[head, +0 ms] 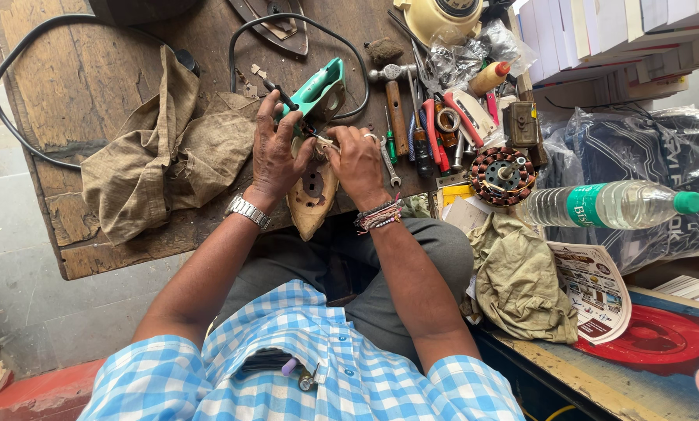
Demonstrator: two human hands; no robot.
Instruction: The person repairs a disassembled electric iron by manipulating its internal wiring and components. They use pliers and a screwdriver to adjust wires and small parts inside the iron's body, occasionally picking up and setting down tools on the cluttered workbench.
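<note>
A dismantled clothes iron lies on the wooden workbench (92, 86): its tan metal soleplate (312, 204) points toward me, and its green plastic handle (316, 88) is tipped up behind it. My left hand (277, 152) rests on the soleplate's left side and grips a dark screwdriver (281, 95) with its tip down at the iron. My right hand (357, 160) pinches a small part or wire at the top of the soleplate. A metal watch sits on my left wrist, thread bands on my right.
A brown rag (158, 148) lies left of the iron, a black cord (22, 62) loops beyond it. To the right lie a hammer (394, 101), red pliers (437, 136), a motor winding (503, 175), a plastic water bottle (614, 204) and another cloth (521, 281).
</note>
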